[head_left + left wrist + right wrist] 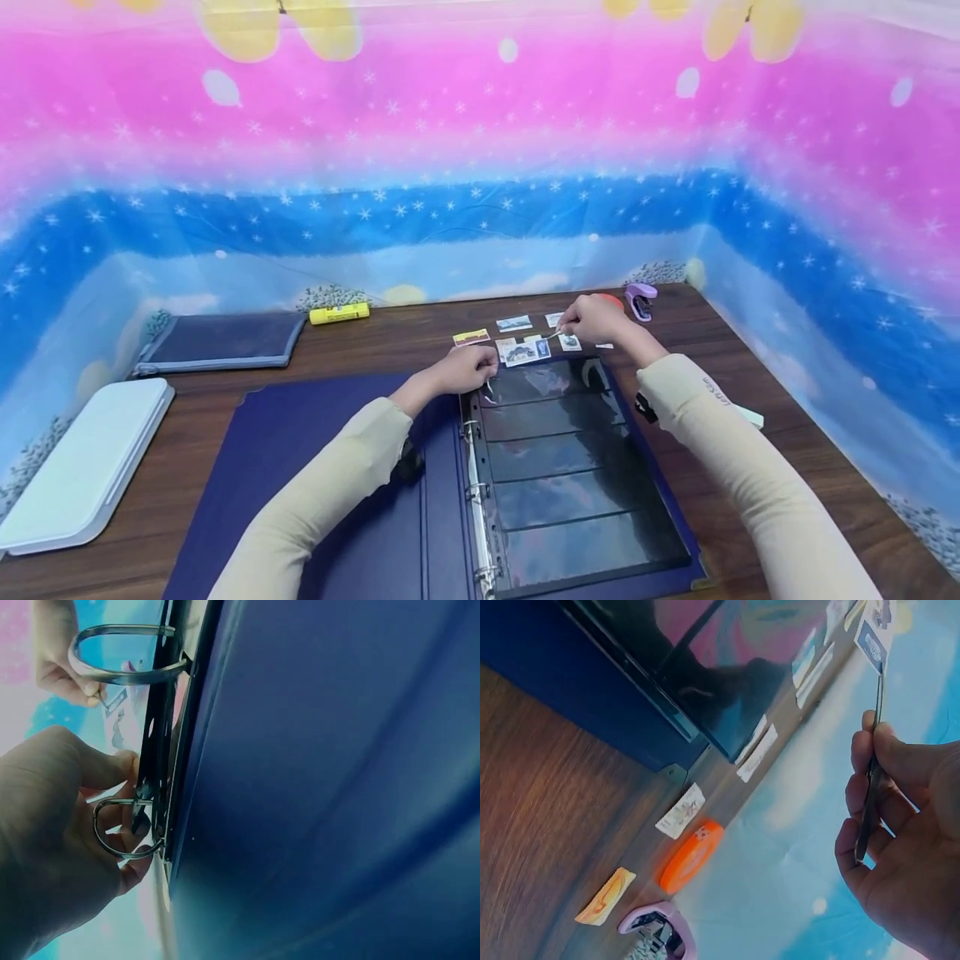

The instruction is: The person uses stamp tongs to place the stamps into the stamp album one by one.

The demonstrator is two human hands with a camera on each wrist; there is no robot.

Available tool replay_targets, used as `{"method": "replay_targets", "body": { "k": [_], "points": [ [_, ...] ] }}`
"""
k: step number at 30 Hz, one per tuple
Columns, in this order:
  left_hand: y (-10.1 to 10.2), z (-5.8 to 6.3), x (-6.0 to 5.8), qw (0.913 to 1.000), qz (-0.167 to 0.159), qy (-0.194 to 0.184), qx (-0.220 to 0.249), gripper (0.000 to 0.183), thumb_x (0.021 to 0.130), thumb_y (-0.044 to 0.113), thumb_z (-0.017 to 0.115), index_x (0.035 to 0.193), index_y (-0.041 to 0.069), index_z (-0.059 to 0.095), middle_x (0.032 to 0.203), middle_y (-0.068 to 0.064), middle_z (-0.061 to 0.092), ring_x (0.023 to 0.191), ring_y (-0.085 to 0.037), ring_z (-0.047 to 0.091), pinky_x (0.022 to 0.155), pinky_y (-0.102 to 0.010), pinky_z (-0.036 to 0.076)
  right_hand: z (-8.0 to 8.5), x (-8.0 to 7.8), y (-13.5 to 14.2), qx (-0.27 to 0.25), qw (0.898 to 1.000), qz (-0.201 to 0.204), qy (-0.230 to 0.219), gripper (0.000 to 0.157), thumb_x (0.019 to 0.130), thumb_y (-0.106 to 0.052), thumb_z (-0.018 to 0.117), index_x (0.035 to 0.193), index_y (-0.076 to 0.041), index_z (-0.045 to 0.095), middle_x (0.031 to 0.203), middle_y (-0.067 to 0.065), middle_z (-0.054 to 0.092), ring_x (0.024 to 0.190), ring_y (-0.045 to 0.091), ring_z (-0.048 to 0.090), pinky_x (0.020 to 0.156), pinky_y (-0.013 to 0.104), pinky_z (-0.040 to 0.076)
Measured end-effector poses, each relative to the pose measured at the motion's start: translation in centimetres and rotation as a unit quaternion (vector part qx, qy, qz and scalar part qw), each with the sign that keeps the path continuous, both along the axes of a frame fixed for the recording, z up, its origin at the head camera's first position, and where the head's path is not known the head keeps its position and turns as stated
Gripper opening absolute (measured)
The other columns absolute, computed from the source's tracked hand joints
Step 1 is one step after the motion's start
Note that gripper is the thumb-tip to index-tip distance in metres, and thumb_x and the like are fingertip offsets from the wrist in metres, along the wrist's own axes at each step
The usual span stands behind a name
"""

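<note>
Lying nearest me, abt 11 o'clock, is the left cover of the navy binder [315, 442], open flat on the desk [412, 329]; its rings [476, 492] and black pocket page [562, 496] run up just right of 12. White case [86, 462] sits out at 10. Farther up, my L hand [467, 369] pinches the page at its own 11 o'clock corner, thumb one side, fingers behind, by the top ring. If that hold slackens, the page could sag; if I tug too hard, the punched edge may strain on the ring. Past it, toward 1, my R hand [596, 321] pinches tweezers [880, 694], tips on one end of a stamp [873, 646] w/ a blue panel, raised just beyond the page's top edge. One-end grip = it could swing or slip & drop among the loose stamps [513, 322] at 12 to 1; over-squeezing might crease it, & meeting the page edge at an angle could bend a corner. Can't tell how far the top pocket gapes; glare's there. Farther: mesh pouch [225, 340] approx. 10:30, glue stick [339, 312] at 11, purple stapler [641, 302] at 1, then curtain [480, 150] all round.
</note>
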State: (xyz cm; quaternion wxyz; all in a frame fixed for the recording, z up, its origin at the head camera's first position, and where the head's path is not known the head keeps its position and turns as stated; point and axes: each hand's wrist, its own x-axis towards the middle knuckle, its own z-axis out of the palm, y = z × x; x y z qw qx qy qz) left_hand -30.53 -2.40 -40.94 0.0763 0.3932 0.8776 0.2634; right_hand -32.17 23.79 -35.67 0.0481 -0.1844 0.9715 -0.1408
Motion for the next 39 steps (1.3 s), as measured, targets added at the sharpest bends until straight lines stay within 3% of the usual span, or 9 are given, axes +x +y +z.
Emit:
{"method": "replay_targets", "body": {
  "k": [8, 15, 26, 34, 39],
  "points": [
    [0.0, -0.1, 0.2, 0.9985, -0.011, -0.049, 0.021, 0.018, 0.099, 0.011, 0.041, 0.082, 0.006, 0.048, 0.069, 0.003, 0.04, 0.06, -0.012, 0.037, 0.078, -0.033, 0.03, -0.8, 0.0, -0.4, -0.01, 0.999, -0.004, -0.037, 0.019, 0.091, -0.013, 0.057, 0.098, -0.008, 0.074, 0.099, 0.01, 0.072, 0.05, 0.01, 0.034, 0.054, 0.025, 0.032],
    [0.0, -0.5, -0.2, 0.9957, -0.009, -0.077, 0.051, 0.018, 0.099, 0.007, 0.038, 0.082, 0.005, 0.046, 0.069, 0.001, 0.039, 0.059, -0.013, 0.034, 0.063, -0.024, 0.032, -1.2, 0.3, -0.9, -0.02, 0.998, 0.031, -0.041, 0.018, 0.089, -0.01, 0.059, 0.098, -0.007, 0.074, 0.101, 0.011, 0.072, 0.06, 0.009, 0.05, 0.062, 0.026, 0.038],
    [-0.2, -0.6, -0.1, 0.9955, -0.013, -0.068, 0.065, 0.018, 0.098, 0.007, 0.037, 0.083, 0.004, 0.046, 0.071, 0.0, 0.039, 0.06, -0.013, 0.033, 0.064, -0.024, 0.032, -2.2, 0.5, -1.4, -0.026, 0.996, 0.059, -0.066, 0.017, 0.088, -0.01, 0.061, 0.097, -0.007, 0.074, 0.098, 0.01, 0.073, 0.077, 0.014, 0.065, 0.065, 0.025, 0.045],
    [-0.3, -0.9, -0.1, 0.9955, -0.015, -0.06, 0.071, 0.019, 0.099, 0.008, 0.039, 0.082, 0.005, 0.046, 0.069, 0.001, 0.038, 0.059, -0.012, 0.034, 0.065, -0.024, 0.032, -2.0, 0.5, -1.3, 0.0, 0.998, 0.046, -0.053, 0.016, 0.088, -0.009, 0.06, 0.097, -0.008, 0.075, 0.098, 0.01, 0.073, 0.086, 0.02, 0.067, 0.072, 0.032, 0.051],
    [-0.3, -0.9, -0.2, 0.9946, -0.017, -0.066, 0.078, 0.019, 0.099, 0.008, 0.039, 0.081, 0.005, 0.045, 0.068, 0.0, 0.037, 0.058, -0.013, 0.032, 0.064, -0.025, 0.032, -2.1, 0.4, -1.8, 0.003, 0.995, 0.085, -0.058, 0.016, 0.088, -0.007, 0.06, 0.094, -0.008, 0.075, 0.099, 0.009, 0.073, 0.086, 0.021, 0.067, 0.069, 0.027, 0.047]
  ]
}}
